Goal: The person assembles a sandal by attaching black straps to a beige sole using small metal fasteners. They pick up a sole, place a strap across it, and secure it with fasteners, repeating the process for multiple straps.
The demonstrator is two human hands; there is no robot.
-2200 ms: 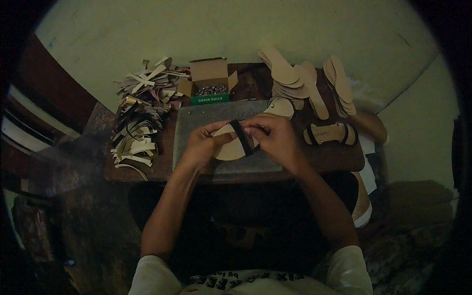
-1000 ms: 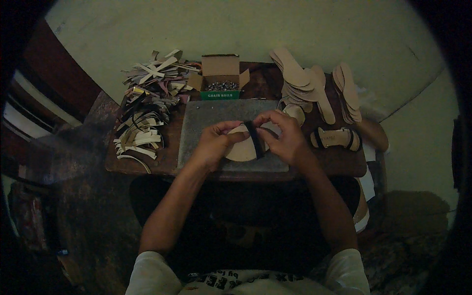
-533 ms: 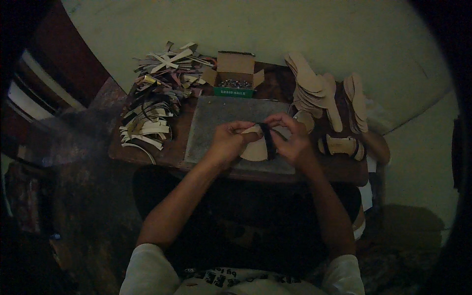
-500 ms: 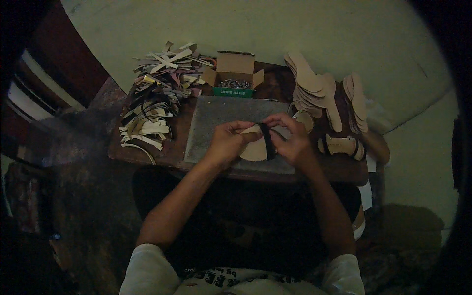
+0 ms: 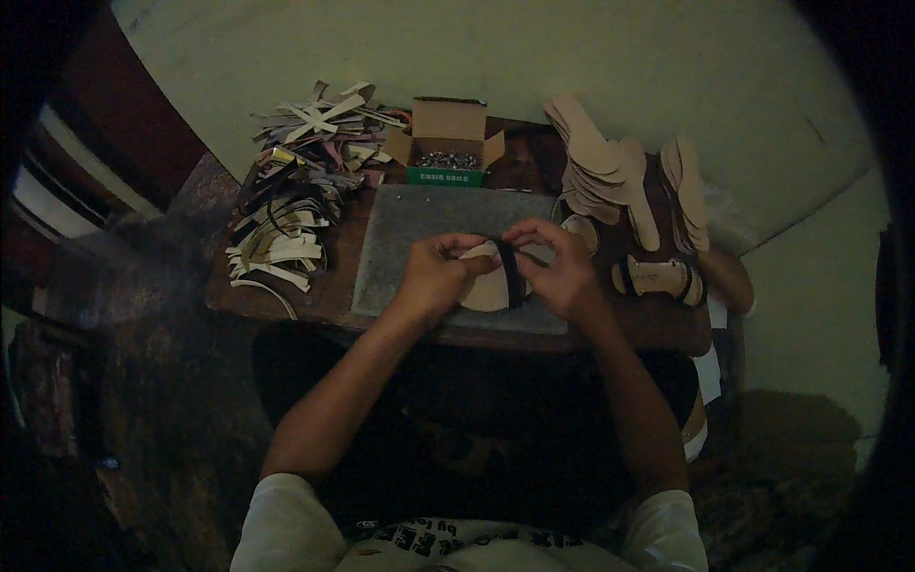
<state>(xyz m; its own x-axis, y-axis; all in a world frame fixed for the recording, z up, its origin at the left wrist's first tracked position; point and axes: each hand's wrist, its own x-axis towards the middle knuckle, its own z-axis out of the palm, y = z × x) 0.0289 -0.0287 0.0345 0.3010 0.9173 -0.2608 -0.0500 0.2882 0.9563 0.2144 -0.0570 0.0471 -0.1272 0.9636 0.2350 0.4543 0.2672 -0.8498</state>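
Observation:
Over a grey slab (image 5: 389,272) on the wooden table, both my hands hold one pale shoe insole (image 5: 484,294) with a black strap (image 5: 513,276) across it. My left hand (image 5: 431,275) is closed, its thumb and fingers pinching the insole's edge on the left side of the strap. On the other side, my right hand (image 5: 564,267) has thumb and fingertips closed at the strap's upper part. The fingers hide where the strap's upper end meets the insole.
Behind the slab stands an open green box (image 5: 444,178) of small nails. Cut strips (image 5: 286,250) are heaped at the left. Stacked insoles (image 5: 596,157) and another stack (image 5: 682,186) lie right, beyond an insole bundle with black straps (image 5: 656,278). Another person's arm (image 5: 729,281) is at the right edge.
The whole view has shifted slightly. My hands keep almost the same grip on the insole and its black strap; little else differs.

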